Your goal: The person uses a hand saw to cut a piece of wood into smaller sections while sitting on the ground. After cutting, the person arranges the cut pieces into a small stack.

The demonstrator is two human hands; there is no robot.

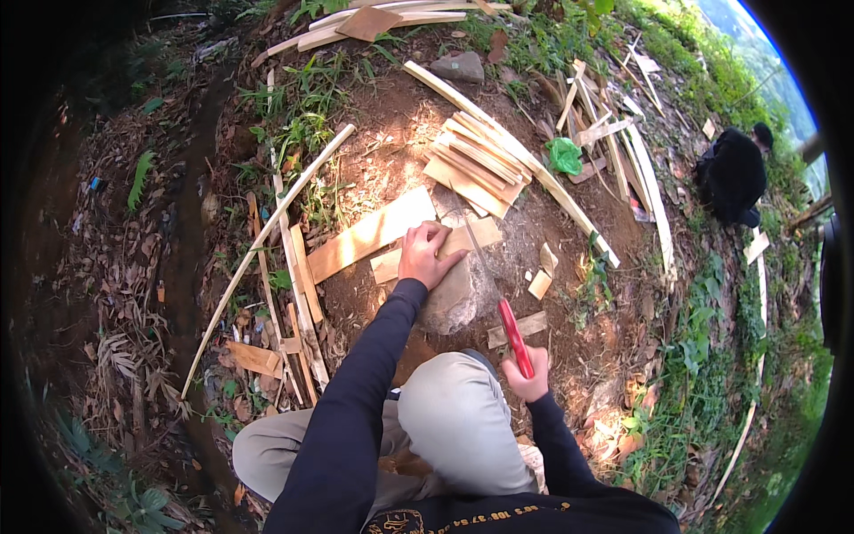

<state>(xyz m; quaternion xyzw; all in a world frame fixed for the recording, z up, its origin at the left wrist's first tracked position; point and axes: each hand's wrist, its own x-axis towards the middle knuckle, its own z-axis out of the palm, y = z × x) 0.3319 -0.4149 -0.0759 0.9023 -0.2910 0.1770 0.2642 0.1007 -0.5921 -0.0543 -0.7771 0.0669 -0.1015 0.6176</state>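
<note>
My right hand is wrapped round the red handle of a hand saw. The thin blade points away from me and reaches the right part of a short wooden board. That board lies across a grey rock in front of my knee. With fingers curled over its far edge and thumb toward the blade, my left hand grips the board just left of the saw. Whether the teeth are sunk into the wood is too small to tell.
A wider plank lies beyond my left hand. Past the rock is a stack of cut strips beside a long pole. Offcuts lie on the soil to the right, a green plastic bag farther off. A person in black crouches at far right.
</note>
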